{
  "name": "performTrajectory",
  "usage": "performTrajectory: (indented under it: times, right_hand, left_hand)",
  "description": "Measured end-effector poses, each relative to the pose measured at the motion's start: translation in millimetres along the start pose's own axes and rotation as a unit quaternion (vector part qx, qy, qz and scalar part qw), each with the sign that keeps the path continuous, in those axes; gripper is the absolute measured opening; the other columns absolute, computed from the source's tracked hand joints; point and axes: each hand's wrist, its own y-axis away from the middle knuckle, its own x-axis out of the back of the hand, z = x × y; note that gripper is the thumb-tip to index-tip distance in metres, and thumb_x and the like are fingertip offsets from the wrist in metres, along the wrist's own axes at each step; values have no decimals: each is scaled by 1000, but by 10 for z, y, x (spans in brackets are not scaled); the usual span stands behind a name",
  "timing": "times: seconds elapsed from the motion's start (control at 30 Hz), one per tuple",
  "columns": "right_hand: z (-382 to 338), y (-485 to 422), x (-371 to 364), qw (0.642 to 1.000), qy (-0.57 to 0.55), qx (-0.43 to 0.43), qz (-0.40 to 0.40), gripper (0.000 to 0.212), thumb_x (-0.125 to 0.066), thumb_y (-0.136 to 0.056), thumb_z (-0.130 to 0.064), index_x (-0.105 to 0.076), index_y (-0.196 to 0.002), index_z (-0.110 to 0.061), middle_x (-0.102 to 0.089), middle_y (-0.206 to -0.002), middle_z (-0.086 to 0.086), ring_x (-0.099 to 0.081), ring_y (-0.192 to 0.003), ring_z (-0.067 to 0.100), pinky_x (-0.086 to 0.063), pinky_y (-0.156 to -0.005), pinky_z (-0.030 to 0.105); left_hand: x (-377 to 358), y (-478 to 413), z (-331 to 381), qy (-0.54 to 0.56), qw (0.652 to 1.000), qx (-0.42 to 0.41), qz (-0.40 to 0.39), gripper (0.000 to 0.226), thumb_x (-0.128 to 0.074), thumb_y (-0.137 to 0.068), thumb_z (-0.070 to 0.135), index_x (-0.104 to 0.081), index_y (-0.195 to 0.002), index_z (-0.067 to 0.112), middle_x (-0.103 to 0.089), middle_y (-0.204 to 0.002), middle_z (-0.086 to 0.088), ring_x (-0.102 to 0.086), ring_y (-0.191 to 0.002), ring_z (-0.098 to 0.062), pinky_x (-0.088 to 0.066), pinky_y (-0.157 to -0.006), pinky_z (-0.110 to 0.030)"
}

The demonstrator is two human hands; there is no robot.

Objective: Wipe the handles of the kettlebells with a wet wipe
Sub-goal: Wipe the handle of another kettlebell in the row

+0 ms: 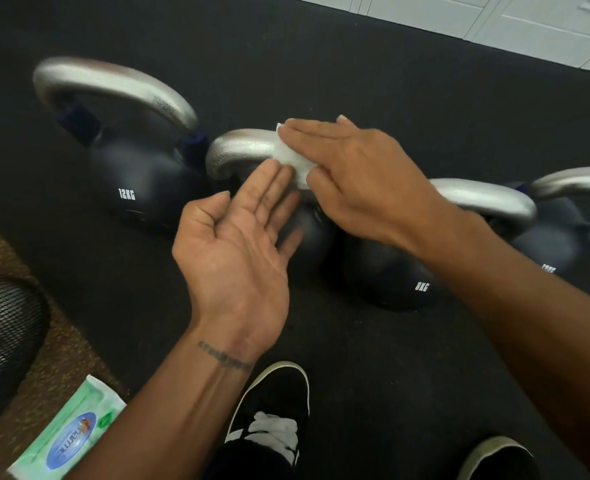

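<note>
The right hand (355, 174) lays its straight fingers (307, 128) flat over the white wet wipe (291, 161), pressing it onto the silver handle (241, 147) of the kettlebell between the 12KG kettlebell (130, 174) and the 8KG kettlebell (390, 271) on the black floor (355, 81), while the left hand (238, 247), palm up with fingers extended, touches the wipe's near edge.

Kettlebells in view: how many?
4 dark, silver-handled kettlebells in a row: 12KG far left, one under the white wipe, 8KG next, one cut off at right. More possibly offscreen.
</note>
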Motion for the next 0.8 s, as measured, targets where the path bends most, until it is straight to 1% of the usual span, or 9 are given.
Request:
performTrajectory:
  times: [0.1, 0.23, 0.3, 0.4, 0.43, 0.5, 0.6, 0.7, 0.8]
  right_hand:
    - [13, -88, 91, 997, -69, -37, 1, 61, -28, -88, -31, -57, -140, -19, -56, -146, -2, -50, -134, 17, -36, -115, 40]
    - [119, -278, 258, 994, -67, -41, -71, 40, -34, -97, -26, -70, -112, -19, -71, -102, -10, -64, -102, 16, -48, -91, 34]
    - [212, -434, 289, 949, -279, -107, -98, 45, -34, -96, -24, -76, -107, -12, -77, -95, -10, -69, -96, 11, -52, -88, 28]
    - [400, -683, 270, 864, -441, -171, -174, 63, -30, -89, -38, -76, -95, 4, -75, -99, 23, -59, -90, 36, -41, -72, 34]
    - [432, -735, 268, 854, -446, -169, -206, 68, -26, -92, -41, -77, -95, 5, -71, -104, 31, -53, -89, 37, -37, -71, 36]
    - [506, -807, 244, 838, -449, -166, -264, 75, -19, -97, -44, -76, -99, 6, -59, -108, 43, -43, -84, 35, -35, -74, 38]
    - [588, -883, 227, 799, -462, -182, -339, 80, -22, -95, -50, -66, -111, 15, -44, -94, 36, -41, -69, 33, -37, -83, 41]
    - [627, -953, 186, 756, -484, -188, -399, 84, -27, -93, -53, -52, -128, 19, -43, -114, 41, -48, -92, 37, -31, -113, 41]
    - [609, -996, 197, 732, -498, -210, -415, 80, -35, -88, -51, -58, -125, 17, -55, -107, 34, -55, -93, 32, -37, -107, 28]
  left_hand:
    - [-11, -23, 46, -18, 999, -17, 23, 67, -16, -99, 42, -56, -144, 15, -67, -136, 1, -59, -130, -14, -30, -118, -49]
    - [57, -76, 51, -164, 973, -140, 80, 59, -20, -101, 39, -58, -142, 19, -66, -137, 7, -62, -125, -10, -42, -106, -39]
    - [177, -131, 74, -356, 890, -272, 83, 59, -27, -99, 36, -50, -148, 14, -55, -149, 2, -52, -136, -12, -39, -114, -42]
    - [442, -264, 160, -671, 639, -377, 13, 64, -32, -98, 36, -40, -154, 8, -39, -160, -10, -35, -150, -22, -31, -118, -52]
    - [496, -300, 191, -713, 587, -385, 0, 65, -33, -97, 38, -40, -155, 8, -37, -161, -10, -32, -151, -23, -30, -117, -54]
    - [540, -348, 228, -750, 533, -391, -20, 67, -35, -96, 40, -39, -155, 9, -36, -162, -8, -30, -152, -21, -31, -114, -56]
    - [579, -390, 279, -777, 487, -399, -23, 69, -35, -95, 43, -39, -155, 10, -37, -162, -6, -32, -152, -21, -32, -112, -57]
    - [607, -417, 304, -805, 429, -410, -15, 74, -41, -92, 46, -37, -156, 10, -36, -163, -8, -33, -151, -22, -32, -112, -58]
    - [654, -450, 245, -828, 378, -415, 4, 81, -51, -88, 45, -34, -158, 8, -34, -164, -10, -32, -152, -24, -31, -114, -59]
